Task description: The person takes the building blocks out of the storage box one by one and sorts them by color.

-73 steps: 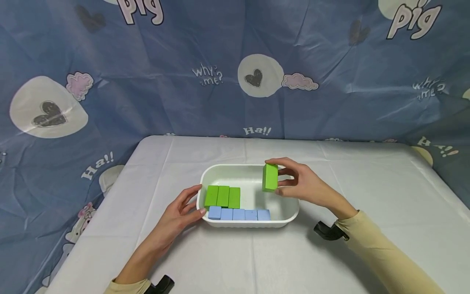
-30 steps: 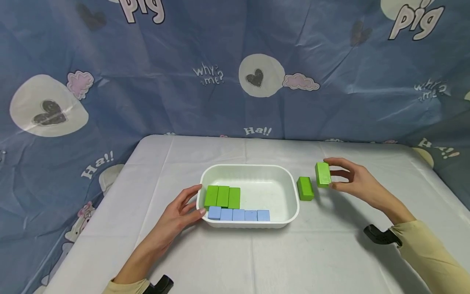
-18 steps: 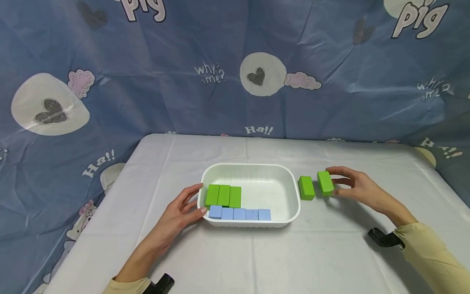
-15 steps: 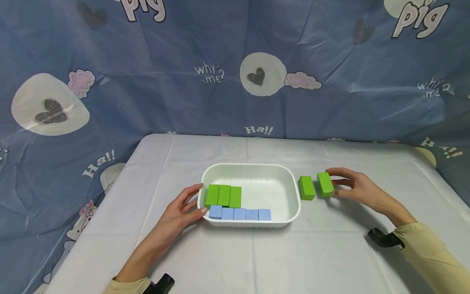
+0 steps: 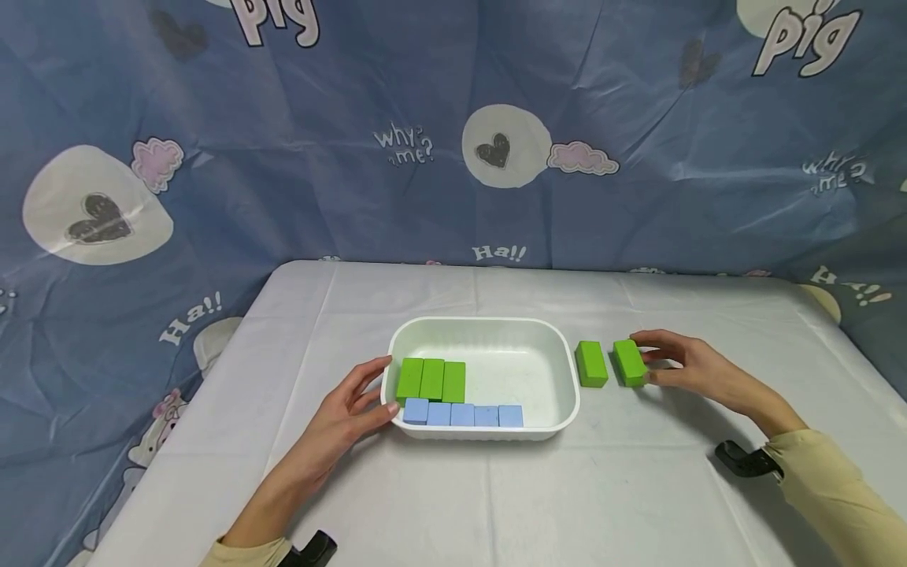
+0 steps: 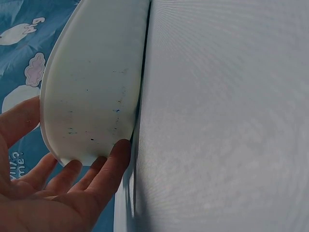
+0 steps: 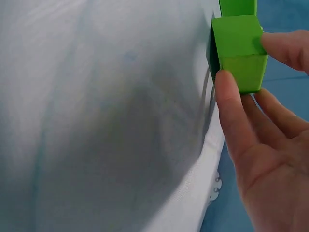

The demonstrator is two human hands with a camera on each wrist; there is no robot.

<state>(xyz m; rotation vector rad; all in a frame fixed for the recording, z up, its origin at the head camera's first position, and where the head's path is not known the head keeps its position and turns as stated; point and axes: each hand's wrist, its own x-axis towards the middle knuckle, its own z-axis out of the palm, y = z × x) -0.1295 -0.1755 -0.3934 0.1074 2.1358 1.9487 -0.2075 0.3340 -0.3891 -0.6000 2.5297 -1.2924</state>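
Note:
My right hand [image 5: 690,366] pinches a green block [image 5: 629,363] between thumb and fingertips, low at the white cloth to the right of the tray. In the right wrist view the block's end [image 7: 244,72] faces the camera, fingertips on its sides. A second green block [image 5: 591,364] lies just left of it, beside the tray. My left hand [image 5: 347,413] holds the left end of a white tray [image 5: 524,324], its thumb at the near corner and fingers along the end wall. The left wrist view shows those fingers [image 6: 113,169] against the tray's outer wall [image 6: 96,72].
Inside the tray, three green blocks [image 5: 431,380] stand side by side at the left. A row of several light blue blocks [image 5: 462,415] lines the near wall. A white cloth [image 5: 489,496] covers the table, and a blue printed curtain [image 5: 340,205] hangs behind.
My right hand has carried the green block rightward out of the tray area and lowered it beside a second green block. Lately it moves slightly down. My left hand stays at the tray.

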